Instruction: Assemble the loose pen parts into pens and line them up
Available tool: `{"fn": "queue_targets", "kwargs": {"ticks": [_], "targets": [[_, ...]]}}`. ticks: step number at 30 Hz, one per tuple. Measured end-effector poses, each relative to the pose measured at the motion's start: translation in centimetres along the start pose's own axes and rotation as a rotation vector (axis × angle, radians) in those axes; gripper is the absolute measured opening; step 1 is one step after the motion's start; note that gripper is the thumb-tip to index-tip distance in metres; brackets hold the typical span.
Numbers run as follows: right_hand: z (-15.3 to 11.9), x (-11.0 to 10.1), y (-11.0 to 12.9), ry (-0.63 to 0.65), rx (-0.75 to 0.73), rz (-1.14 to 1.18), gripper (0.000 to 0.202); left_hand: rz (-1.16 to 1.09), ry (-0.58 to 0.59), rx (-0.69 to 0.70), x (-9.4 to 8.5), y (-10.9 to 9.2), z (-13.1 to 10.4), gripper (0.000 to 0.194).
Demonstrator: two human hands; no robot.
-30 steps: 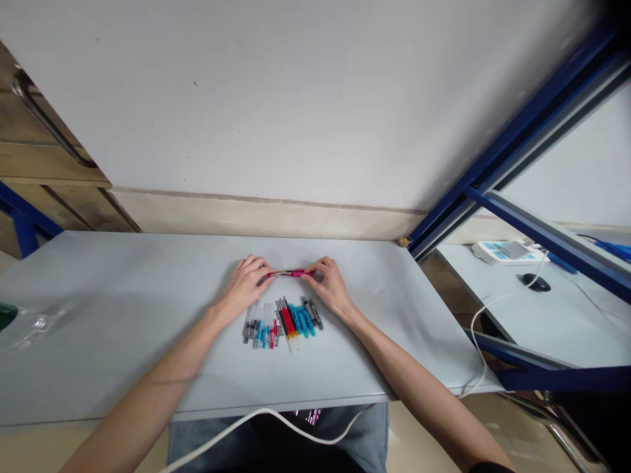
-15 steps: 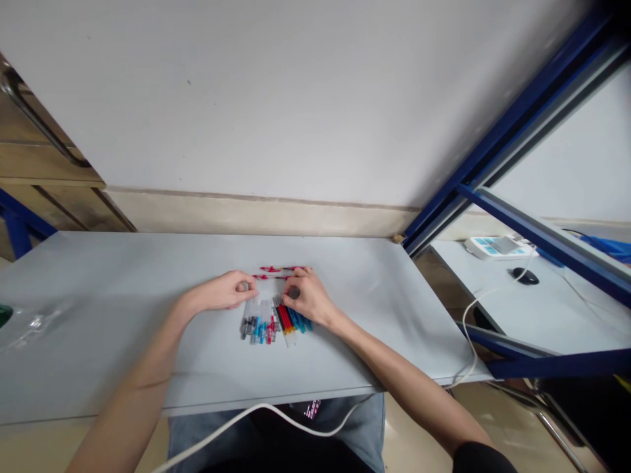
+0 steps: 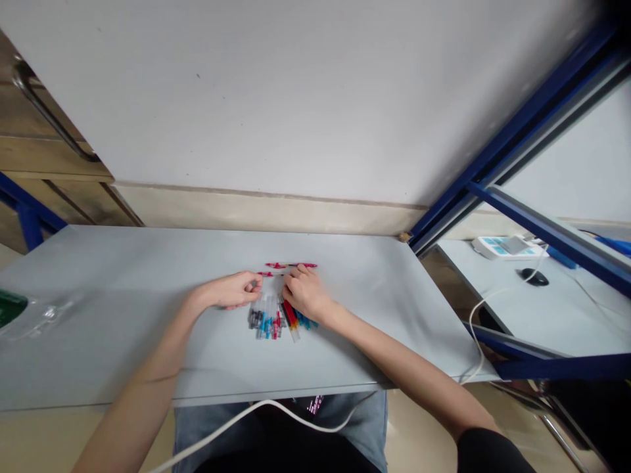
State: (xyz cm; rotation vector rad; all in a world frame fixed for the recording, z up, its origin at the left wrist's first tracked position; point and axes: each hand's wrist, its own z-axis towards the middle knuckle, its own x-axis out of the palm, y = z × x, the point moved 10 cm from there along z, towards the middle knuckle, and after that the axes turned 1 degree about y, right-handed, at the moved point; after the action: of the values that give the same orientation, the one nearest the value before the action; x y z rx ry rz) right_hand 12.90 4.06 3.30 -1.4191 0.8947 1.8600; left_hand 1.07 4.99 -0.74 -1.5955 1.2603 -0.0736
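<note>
My left hand [image 3: 241, 290] is closed, fingers curled in beside the left end of a red pen [image 3: 269, 274]. What it grips, if anything, is hidden. Over the right end of that pen is my right hand [image 3: 308, 292], knuckles up and fingers bent down; its fingertips are out of sight. Another red pen [image 3: 276, 265] lies parallel just behind. Between and below my hands are several clear pen barrels [image 3: 270, 306] with black, blue and red grips [image 3: 269, 326]. Red pen refills [image 3: 290, 313] lie beside them, and blue pen parts [image 3: 306, 321] are partly under my right hand.
The grey table [image 3: 217, 355] runs along a wall [image 3: 276, 98]. A clear bottle with a green label [image 3: 12, 309] lies at the left edge. A white cable [image 3: 476, 328] hangs past the right corner, near a blue frame [image 3: 444, 210]. A mouse [image 3: 535, 276] sits on another table.
The whole view has shifted slightly. My right hand has turned knuckles up, closing the visible gap between thumb and forefinger. My left hand stays by the pen's end with its fingers curled more tightly.
</note>
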Motion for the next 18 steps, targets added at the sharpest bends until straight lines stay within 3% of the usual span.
{"fn": "queue_targets", "kwargs": {"ticks": [4,8,11,13,18], "targets": [[0.8,0.2,0.3,0.016,-0.009,0.005,0.015,0.057,-0.066,0.028,-0.7,0.1,0.3,0.022],[1.8,-1.9,-1.3,-0.019,0.028,0.071,0.021,0.154,-0.2,0.078,-2.3,0.0,0.5,0.024],[1.5,-5.0,-4.6,-0.185,0.165,0.342,0.02,0.214,-0.279,0.044,-3.3,0.3,0.4,0.027],[0.4,-5.9,-7.0,-0.272,0.261,0.56,0.021,0.28,-0.338,0.029,-3.9,0.2,0.1,0.026],[-2.8,-3.8,-10.7,-0.327,0.43,1.048,0.03,0.432,-0.405,0.06,-4.3,-1.0,-0.6,0.01]]}}
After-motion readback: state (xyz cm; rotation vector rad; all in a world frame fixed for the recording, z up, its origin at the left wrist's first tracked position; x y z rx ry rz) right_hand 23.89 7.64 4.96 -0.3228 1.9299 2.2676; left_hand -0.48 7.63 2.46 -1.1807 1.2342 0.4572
